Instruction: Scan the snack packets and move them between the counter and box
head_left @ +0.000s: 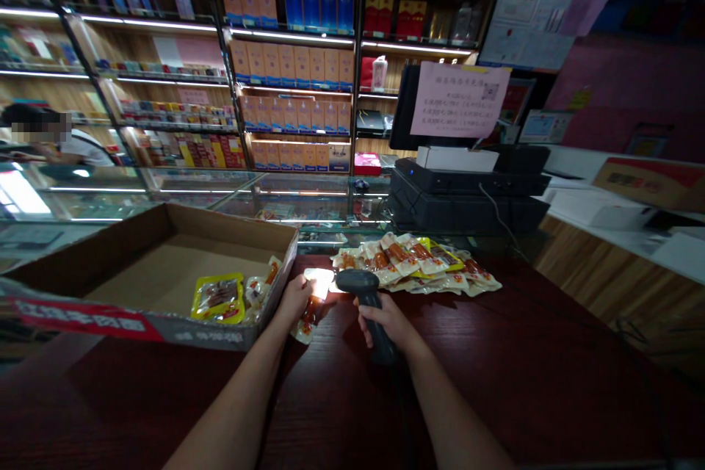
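Observation:
My left hand (296, 299) grips a vacuum-sealed snack pack (309, 317) with reddish-brown food inside, beside the box's right wall. Bright light from a barcode scanner falls on the upper end of this pack. My right hand (390, 322) is wrapped round the handle of the dark barcode scanner (358, 280), whose head points left at the pack. Behind the scanner lies a heap of similar snack packs (396, 257), one with a yellow border. An open cardboard box (165, 250) on the left holds a yellow-edged pack (218, 299) and a few clear ones in its near right corner.
A dark red table (496, 374) carries the box and heap. Behind it stand a glass counter (264, 194) and a monitor (405, 106) with a paper notice. Shelves of boxed goods line the back wall. A person (82, 147) is at far left.

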Motion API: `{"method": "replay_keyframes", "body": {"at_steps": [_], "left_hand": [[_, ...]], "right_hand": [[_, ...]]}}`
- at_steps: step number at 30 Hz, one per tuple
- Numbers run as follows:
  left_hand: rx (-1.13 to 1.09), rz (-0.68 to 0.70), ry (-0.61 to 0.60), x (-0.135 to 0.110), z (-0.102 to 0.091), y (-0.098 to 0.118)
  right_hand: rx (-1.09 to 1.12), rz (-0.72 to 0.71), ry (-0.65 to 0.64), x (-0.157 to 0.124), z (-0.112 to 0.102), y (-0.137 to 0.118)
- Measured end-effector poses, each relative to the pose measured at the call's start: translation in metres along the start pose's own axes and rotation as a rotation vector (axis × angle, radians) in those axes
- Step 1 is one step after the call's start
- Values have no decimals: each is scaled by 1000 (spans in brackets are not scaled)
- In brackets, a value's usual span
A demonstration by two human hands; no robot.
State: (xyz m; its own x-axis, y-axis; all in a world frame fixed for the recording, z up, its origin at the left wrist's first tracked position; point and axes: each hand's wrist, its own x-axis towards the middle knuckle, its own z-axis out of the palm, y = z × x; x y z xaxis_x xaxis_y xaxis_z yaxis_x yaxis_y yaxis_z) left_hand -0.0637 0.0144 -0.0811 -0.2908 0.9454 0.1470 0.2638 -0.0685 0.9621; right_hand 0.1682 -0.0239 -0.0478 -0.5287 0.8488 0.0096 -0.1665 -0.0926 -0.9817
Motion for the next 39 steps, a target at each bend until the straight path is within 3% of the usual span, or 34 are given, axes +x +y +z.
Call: {"method": "replay_keyframes", "body": {"at_steps": [5,9,11,14,17,21,26,28,30,35,39], "left_hand": [[-252,-76,-86,-12,7,17],[-463,-214,-140,-25,9,46],[-518,-253,-158,-29,0,65],[-532,-215,-141,-28,-28,94],[-352,-111,-10,-16,-70,110],[109,-3,222,6,-125,102],[665,-136,337,15,-162,84],[801,-181,364,14,-165,82],[876,-137,424,13,-165,81],[808,236,551,12,-153,86],[565,528,552,2,-111,92]], "right_hand": [[67,-12,-25,1,1,2],[194,-51,-22,2,8,3],[238,-68,-17,3,14,1],[243,-77,-27,6,26,-7],[236,-70,-50,10,43,-18],[220,-61,-121,21,71,-29],[190,-39,-196,38,105,-28],[181,-35,-222,43,117,-25],[174,-34,-248,46,125,-22],[177,-50,-275,47,127,-20],[176,-62,-191,36,103,-25]]}}
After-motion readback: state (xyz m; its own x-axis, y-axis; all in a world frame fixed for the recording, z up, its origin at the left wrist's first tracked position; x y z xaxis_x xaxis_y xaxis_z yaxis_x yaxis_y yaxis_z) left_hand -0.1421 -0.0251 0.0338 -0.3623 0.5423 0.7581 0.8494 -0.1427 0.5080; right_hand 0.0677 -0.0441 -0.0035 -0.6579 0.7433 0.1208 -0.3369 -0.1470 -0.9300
